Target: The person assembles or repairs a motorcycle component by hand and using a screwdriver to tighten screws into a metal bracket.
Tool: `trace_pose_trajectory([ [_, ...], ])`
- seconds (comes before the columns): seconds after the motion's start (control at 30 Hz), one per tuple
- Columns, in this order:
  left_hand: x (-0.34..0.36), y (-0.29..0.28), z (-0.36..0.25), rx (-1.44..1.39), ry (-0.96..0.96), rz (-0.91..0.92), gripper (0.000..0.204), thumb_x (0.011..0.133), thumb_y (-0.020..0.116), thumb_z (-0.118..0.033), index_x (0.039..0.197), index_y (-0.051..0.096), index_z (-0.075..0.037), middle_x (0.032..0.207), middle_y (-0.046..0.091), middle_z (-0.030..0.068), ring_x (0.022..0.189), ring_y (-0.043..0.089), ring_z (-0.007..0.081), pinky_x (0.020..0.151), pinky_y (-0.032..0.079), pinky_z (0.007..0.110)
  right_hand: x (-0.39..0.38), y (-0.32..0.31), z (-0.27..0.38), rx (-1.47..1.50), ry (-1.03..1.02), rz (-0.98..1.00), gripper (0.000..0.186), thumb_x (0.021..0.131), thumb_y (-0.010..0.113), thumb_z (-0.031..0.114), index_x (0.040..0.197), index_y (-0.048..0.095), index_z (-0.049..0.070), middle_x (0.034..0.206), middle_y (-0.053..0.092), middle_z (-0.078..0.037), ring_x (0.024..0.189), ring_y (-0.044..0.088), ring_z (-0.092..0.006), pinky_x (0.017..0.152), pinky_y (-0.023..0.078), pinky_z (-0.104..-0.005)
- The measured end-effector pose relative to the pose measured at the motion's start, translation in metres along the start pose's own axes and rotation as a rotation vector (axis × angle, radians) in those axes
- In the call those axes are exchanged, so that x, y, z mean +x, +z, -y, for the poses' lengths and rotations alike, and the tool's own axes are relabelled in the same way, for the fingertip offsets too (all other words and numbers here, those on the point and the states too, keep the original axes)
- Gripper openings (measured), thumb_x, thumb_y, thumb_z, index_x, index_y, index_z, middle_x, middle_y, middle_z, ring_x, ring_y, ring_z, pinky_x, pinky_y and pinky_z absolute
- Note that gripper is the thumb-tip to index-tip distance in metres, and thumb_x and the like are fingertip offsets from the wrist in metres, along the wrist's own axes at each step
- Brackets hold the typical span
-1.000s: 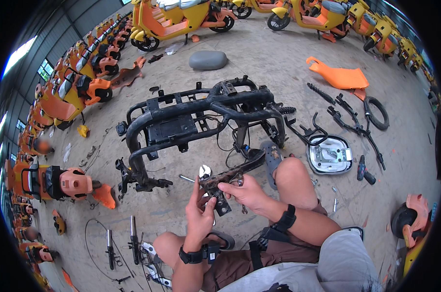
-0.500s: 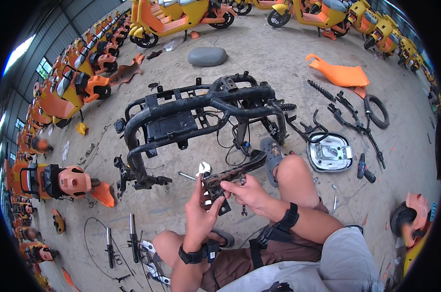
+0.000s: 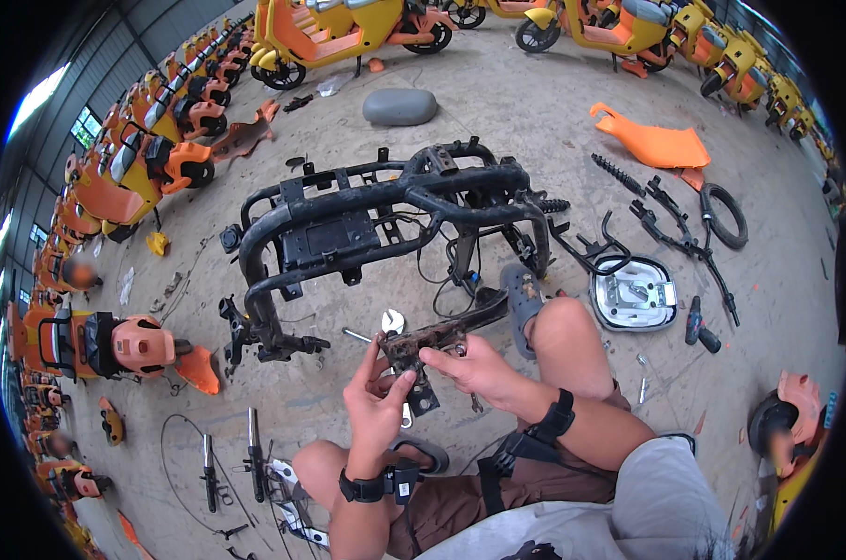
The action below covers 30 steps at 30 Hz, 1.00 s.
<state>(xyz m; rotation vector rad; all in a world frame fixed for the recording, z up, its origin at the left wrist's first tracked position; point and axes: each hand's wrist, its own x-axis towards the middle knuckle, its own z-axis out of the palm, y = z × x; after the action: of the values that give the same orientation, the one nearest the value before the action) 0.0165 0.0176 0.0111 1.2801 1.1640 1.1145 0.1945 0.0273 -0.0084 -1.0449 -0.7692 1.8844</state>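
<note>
A dark, rusty metal bracket point(image 3: 449, 329) with a long arm and a flat plate with holes is held up in front of my knees. My left hand point(image 3: 376, 411) grips its left end, thumb near the plate and fingers behind. My right hand point(image 3: 483, 373) is closed around a small wrench point(image 3: 477, 403), whose open jaw hangs below the fingers. Its thumb presses on the bracket. An adjustable wrench point(image 3: 392, 322) lies on the floor behind the bracket, partly hidden by it. Just beyond lies a black scooter frame point(image 3: 334, 217).
To the right are a white-and-grey shell tray point(image 3: 634, 315), a cordless drill point(image 3: 694, 317), a shock absorber point(image 3: 619, 175) and an orange panel point(image 3: 651, 140). A grey seat point(image 3: 399, 107) lies behind the frame. Fork tubes point(image 3: 254, 457) lie at lower left. Yellow-orange scooters point(image 3: 348, 37) line the surroundings.
My left hand and the bracket have shifted slightly left and down, with the plate turned a little. The wrench in my right hand has tilted slightly.
</note>
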Motion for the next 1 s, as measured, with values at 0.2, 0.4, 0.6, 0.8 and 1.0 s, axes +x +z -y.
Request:
trace_pose_trajectory([
  [0.2, -0.001, -0.021, -0.003, 0.009, -0.025, -0.081, 0.066, 0.085, 0.065, 0.009, 0.145, 0.038, 0.001, 0.113, 0.066, 0.0154, 0.086, 0.064, 0.0121, 0.07, 0.053, 0.024, -0.031, 0.013, 0.033, -0.82, -0.27, -0.082, 0.025, 0.082, 0.077, 0.028, 0.091, 0.071, 0.005, 0.072, 0.055, 0.0, 0.057, 0.045, -0.0032, 0.048, 0.032, -0.0246],
  [0.4, -0.002, -0.023, 0.006, 0.177, -0.024, 0.063, 0.06, 0.084, 0.065, 0.005, 0.14, 0.047, -0.003, 0.114, 0.067, 0.0175, 0.09, 0.068, 0.0194, 0.076, 0.053, 0.029, -0.021, -0.008, 0.036, -1.124, -0.746, -0.117, 0.041, 0.077, 0.078, 0.034, 0.106, 0.07, 0.006, 0.096, 0.068, -0.009, 0.08, 0.067, -0.0233, 0.07, 0.052, -0.0328],
  [0.6, -0.007, -0.021, -0.015, 0.409, 0.167, 0.271, 0.054, 0.084, 0.067, 0.0, 0.136, 0.053, -0.005, 0.108, 0.068, 0.0142, 0.081, 0.065, 0.0157, 0.072, 0.052, 0.029, -0.015, -0.027, 0.01, -1.367, -0.46, 0.088, 0.064, 0.072, 0.075, 0.058, 0.109, 0.069, 0.006, 0.084, 0.07, -0.016, 0.079, 0.068, -0.0339, 0.071, 0.052, -0.0403],
  [0.8, -0.006, -0.02, -0.016, 0.205, 0.157, 0.325, 0.046, 0.086, 0.067, -0.001, 0.13, 0.056, -0.004, 0.109, 0.067, 0.0123, 0.078, 0.064, 0.013, 0.062, 0.055, 0.029, -0.022, -0.018, 0.008, -1.218, -0.406, 0.104, 0.059, 0.071, 0.078, 0.055, 0.093, 0.069, 0.001, 0.071, 0.066, -0.015, 0.063, 0.065, -0.0302, 0.061, 0.05, -0.0377],
  [1.0, -0.003, -0.017, -0.01, -0.045, -0.094, 0.097, 0.044, 0.078, 0.079, -0.009, 0.119, 0.063, 0.0, 0.107, 0.069, 0.0126, 0.088, 0.067, 0.0147, 0.065, 0.056, 0.028, -0.024, -0.006, 0.009, -1.132, -0.354, -0.005, 0.057, 0.07, 0.082, 0.05, 0.093, 0.069, 0.0, 0.074, 0.067, -0.014, 0.066, 0.066, -0.0249, 0.062, 0.05, -0.0351],
])
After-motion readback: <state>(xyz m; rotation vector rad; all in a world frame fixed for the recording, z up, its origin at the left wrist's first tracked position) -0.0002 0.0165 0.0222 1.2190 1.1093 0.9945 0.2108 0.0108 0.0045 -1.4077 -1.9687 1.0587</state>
